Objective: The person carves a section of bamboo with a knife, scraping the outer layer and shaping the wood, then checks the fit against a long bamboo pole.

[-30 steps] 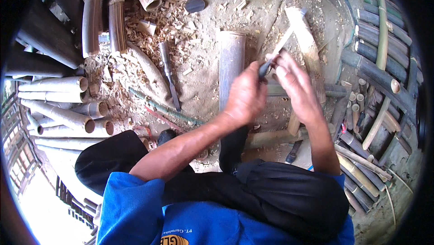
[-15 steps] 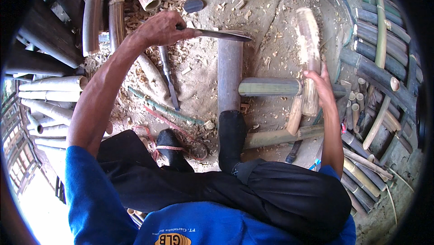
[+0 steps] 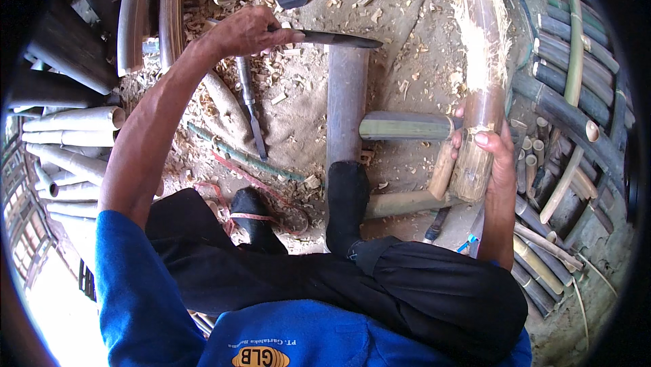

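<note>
My left hand point(image 3: 249, 31) is closed round the handle of a dark-bladed knife point(image 3: 342, 39). Its blade lies across the far end of a grey bamboo length point(image 3: 346, 99); whether it has cut in, I cannot tell. On the right, my right hand point(image 3: 498, 157) grips the near end of a thick brown bamboo club point(image 3: 483, 75). The club's pale sides are frayed into fibres, and it is held raised, apart from the knife. My foot in a black sock point(image 3: 347, 197) rests against the near end of the grey length.
A green bamboo crosspiece point(image 3: 405, 127) runs right from the grey length. Left of it lies a chisel-like tool point(image 3: 251, 113) among wood shavings point(image 3: 278, 69). Bamboo poles point(image 3: 71, 123) are stacked at the left, with more bamboo point(image 3: 576, 82) at the right. A pink strap point(image 3: 247, 176) lies near my other foot.
My right hand has lifted the club, which now looks larger and nearer. My left hand and the knife have shifted only slightly, the blade staying at the end of the bamboo.
</note>
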Demonstrator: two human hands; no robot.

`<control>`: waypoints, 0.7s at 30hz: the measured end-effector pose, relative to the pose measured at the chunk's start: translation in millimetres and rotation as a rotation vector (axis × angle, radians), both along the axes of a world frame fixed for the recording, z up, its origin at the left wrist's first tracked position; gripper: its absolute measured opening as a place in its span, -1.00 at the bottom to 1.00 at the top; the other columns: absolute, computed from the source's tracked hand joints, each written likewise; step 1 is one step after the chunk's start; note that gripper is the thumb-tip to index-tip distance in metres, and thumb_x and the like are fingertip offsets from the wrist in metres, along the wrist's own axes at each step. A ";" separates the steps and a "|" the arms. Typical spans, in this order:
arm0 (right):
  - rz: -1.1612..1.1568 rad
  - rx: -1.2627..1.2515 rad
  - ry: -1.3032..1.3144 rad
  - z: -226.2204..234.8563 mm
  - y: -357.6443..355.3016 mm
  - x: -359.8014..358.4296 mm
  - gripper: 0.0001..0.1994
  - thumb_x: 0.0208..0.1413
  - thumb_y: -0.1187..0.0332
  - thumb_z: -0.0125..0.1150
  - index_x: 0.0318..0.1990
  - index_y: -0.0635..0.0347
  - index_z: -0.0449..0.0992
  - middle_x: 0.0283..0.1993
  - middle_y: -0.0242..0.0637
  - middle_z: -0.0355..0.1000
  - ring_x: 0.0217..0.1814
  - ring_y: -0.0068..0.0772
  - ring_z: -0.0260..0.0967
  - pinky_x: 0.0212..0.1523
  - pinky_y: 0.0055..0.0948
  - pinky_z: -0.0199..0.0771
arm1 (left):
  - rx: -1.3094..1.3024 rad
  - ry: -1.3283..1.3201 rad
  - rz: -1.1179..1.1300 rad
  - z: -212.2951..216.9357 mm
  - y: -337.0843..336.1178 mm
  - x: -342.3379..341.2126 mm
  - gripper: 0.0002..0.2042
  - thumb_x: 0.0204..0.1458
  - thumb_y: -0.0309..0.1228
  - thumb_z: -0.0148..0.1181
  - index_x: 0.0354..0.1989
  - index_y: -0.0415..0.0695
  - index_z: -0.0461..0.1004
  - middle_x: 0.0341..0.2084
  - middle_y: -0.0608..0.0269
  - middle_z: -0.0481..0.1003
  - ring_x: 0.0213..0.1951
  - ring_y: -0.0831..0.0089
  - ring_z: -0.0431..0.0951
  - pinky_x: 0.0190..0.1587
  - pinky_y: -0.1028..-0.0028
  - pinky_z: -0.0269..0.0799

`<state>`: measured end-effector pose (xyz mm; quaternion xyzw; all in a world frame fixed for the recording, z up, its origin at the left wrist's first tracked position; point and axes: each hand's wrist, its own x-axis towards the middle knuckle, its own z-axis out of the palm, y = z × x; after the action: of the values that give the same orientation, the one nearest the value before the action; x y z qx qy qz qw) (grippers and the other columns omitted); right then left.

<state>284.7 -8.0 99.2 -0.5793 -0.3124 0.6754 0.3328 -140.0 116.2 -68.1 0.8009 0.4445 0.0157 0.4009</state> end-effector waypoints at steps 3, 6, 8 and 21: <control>0.048 0.044 0.008 6.5 2.1 -9.9 -0.21 -0.13 0.38 0.25 0.34 0.21 0.06 0.02 0.00 0.35 -0.30 -0.21 0.51 -0.40 -0.25 0.66 | 0.000 0.053 -0.011 5.3 0.3 3.3 -0.44 0.21 0.17 0.06 -0.34 -0.13 0.71 -0.67 0.18 0.56 -0.68 0.45 0.50 -0.61 0.26 0.45; 0.085 0.049 -0.012 11.9 3.6 -16.9 -0.13 -0.16 0.38 0.30 0.37 0.23 0.02 0.05 0.04 0.34 -0.29 -0.19 0.53 -0.40 -0.23 0.66 | 0.011 0.087 0.025 8.1 -2.8 7.0 -0.48 0.20 0.12 0.12 -0.35 -0.13 0.71 -0.68 0.19 0.55 -0.70 0.45 0.46 -0.61 0.27 0.42; 0.160 0.067 -0.085 23.8 8.8 -14.2 -0.12 -0.15 0.39 0.33 0.38 0.27 0.03 0.05 0.02 0.36 -0.24 -0.21 0.54 -0.31 -0.23 0.67 | 0.039 0.125 0.019 13.9 -4.1 11.9 -0.52 0.19 0.08 0.17 -0.36 -0.14 0.71 -0.69 0.20 0.54 -0.71 0.45 0.44 -0.62 0.29 0.39; 0.843 0.289 -0.817 -9.7 114.3 -66.8 -0.32 -0.06 0.38 0.39 0.21 0.41 0.20 0.04 -0.07 0.38 0.05 -0.26 0.39 0.04 -0.32 0.47 | 0.055 0.212 0.008 4.9 -10.0 15.3 -0.55 0.18 0.04 0.18 -0.37 -0.15 0.68 -0.74 0.30 0.48 -0.77 0.53 0.34 -0.69 0.40 0.31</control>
<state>217.8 106.3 89.5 -0.5671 -0.7061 0.4226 -0.0353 -124.7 106.3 -63.2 0.8069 0.4869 -0.0552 0.3296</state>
